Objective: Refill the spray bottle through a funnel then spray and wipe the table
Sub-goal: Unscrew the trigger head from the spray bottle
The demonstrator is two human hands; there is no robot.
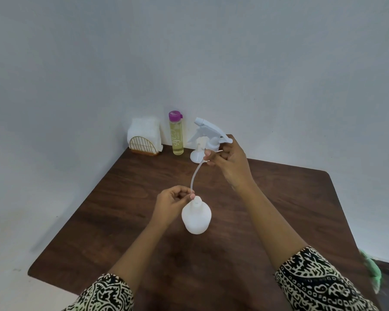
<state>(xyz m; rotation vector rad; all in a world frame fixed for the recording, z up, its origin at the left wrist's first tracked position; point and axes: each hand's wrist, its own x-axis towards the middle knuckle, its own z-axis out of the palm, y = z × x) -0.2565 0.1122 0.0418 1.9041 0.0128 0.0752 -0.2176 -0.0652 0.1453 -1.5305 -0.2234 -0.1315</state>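
Observation:
A white spray bottle [196, 215] stands open-necked in the middle of the dark wooden table [279, 198]. My right hand [230, 162] holds the white trigger spray head [208, 131] up above the table's far side. Its thin dip tube [195, 173] curves down toward the bottle's neck. My left hand [174, 199] pinches the tube's lower end just above the neck. A white funnel [198, 152] rests upside down at the back, partly hidden behind my right hand. A clear bottle of yellowish liquid [177, 133] with a purple cap stands beside it.
A gold wire holder with white napkins [145, 140] stands in the far left corner against the wall. Something green [372, 269] shows past the table's right edge. Grey walls close in behind and to the left.

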